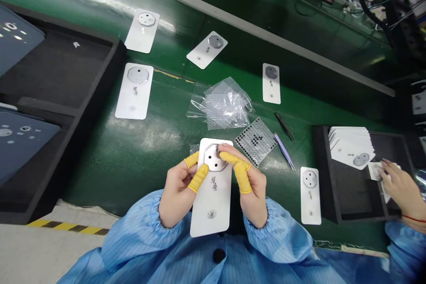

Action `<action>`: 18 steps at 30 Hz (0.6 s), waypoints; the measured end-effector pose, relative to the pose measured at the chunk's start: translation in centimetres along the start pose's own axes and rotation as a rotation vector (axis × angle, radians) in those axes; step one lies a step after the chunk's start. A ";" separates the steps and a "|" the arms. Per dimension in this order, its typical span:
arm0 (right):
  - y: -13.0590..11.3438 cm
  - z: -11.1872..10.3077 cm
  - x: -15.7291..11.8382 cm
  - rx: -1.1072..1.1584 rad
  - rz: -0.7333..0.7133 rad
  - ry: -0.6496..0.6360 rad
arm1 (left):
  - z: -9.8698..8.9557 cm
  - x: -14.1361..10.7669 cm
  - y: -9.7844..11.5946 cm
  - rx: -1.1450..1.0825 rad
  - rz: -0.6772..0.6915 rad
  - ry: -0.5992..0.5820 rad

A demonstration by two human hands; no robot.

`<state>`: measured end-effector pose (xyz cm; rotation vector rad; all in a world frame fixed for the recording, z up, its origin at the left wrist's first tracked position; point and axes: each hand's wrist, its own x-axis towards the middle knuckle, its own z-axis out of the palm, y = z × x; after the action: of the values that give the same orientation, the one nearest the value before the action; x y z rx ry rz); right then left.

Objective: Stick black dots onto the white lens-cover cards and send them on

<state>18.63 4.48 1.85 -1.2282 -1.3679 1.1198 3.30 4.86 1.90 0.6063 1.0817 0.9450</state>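
My left hand (178,191), with yellow finger cots on thumb and index finger, grips the left edge of a white phone back cover (213,204). The cover is tilted up toward me, its octagonal camera plate (210,156) with dark round holes at the top. My right hand (251,182), in matching yellow cots, has its fingers bent together over the plate's right side. Whatever may be between those fingertips is hidden. Just beyond lies a clear sheet of small black dots (256,141), beside purple tweezers (284,151) and dark tweezers (284,126).
Clear plastic bags (228,104) lie mid-bench. Several white covers are spread around, one (134,91) at left and another (310,195) at right. A black tray (83,84) stands left. At right, a co-worker's hand (401,186) reaches into a black tray (351,197) holding stacked covers (349,144).
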 end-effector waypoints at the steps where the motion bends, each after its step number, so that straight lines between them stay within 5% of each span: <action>1: 0.3 0.0 0.0 -0.024 -0.013 0.000 | 0.0 0.2 -0.1 -0.010 -0.003 0.001; 9: 2.2 -0.4 0.2 -0.571 -0.526 -0.220 | 0.0 0.2 -0.6 -0.010 0.034 0.011; 13: 2.2 -0.3 0.0 -0.725 -0.501 -0.293 | -0.7 0.1 -1.3 0.158 0.104 -0.014; 18: 2.7 -0.9 0.1 -0.627 -0.445 -0.373 | -1.2 0.6 -2.2 0.238 0.139 -0.006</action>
<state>19.82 4.82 -0.70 -1.0689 -2.2622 0.6312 3.00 4.23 -0.64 0.8885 1.1674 0.9402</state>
